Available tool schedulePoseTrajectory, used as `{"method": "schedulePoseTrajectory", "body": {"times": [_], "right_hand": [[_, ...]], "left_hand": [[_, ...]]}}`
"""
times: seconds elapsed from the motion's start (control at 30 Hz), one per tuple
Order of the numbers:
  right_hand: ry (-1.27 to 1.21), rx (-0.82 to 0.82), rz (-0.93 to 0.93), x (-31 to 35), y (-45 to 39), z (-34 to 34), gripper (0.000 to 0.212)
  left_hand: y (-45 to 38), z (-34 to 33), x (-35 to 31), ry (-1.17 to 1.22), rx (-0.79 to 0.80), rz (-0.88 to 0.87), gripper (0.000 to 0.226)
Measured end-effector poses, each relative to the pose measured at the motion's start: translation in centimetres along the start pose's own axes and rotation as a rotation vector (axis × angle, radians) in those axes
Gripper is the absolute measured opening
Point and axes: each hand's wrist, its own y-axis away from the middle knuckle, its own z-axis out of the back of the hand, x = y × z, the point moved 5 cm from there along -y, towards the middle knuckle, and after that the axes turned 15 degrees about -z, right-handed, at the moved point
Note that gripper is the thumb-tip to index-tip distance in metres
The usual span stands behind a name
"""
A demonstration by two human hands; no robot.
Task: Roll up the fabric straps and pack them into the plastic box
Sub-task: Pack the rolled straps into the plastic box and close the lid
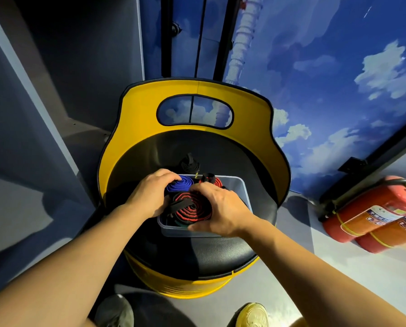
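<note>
A clear plastic box [241, 192] stands on the black seat of a yellow barrel chair [197, 256]. Inside it lie a blue rolled strap [181, 182], a small red and black roll [210, 179] at the back, and a large black and red rolled strap [190, 210] at the front. My left hand [150, 194] curls round the left side of the large roll, fingertips by the blue roll. My right hand [220, 211] grips the large roll from the right, over the box's front. A black strap [190, 162] lies loosely rolled on the seat behind the box.
The chair's yellow backrest [197, 90] rises behind the seat. Two red fire extinguishers [374, 215] lie on the floor at the right. A grey cabinet wall stands at the left. My shoes [251, 315] show at the bottom edge.
</note>
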Motion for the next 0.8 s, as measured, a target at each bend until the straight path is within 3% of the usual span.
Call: {"method": "schedulePoseTrajectory", "body": {"times": [0.23,0.37,0.8], "right_hand": [[-0.077,0.139,-0.095,-1.1,-1.0,-0.4,0.083],[0.021,0.211,-0.103,-2.2,-1.7,-1.1,0.086],[0.097,0.173,-0.086,-1.0,-2.0,-2.4,0.082]], "left_hand": [[0.1,0.6,0.6,0.062,-0.01,-0.012,0.055],[-0.3,0.8,1.6,0.098,0.039,0.002,0.054],[-0.6,0.9,1.1,0.073,0.074,0.034,0.052]]}}
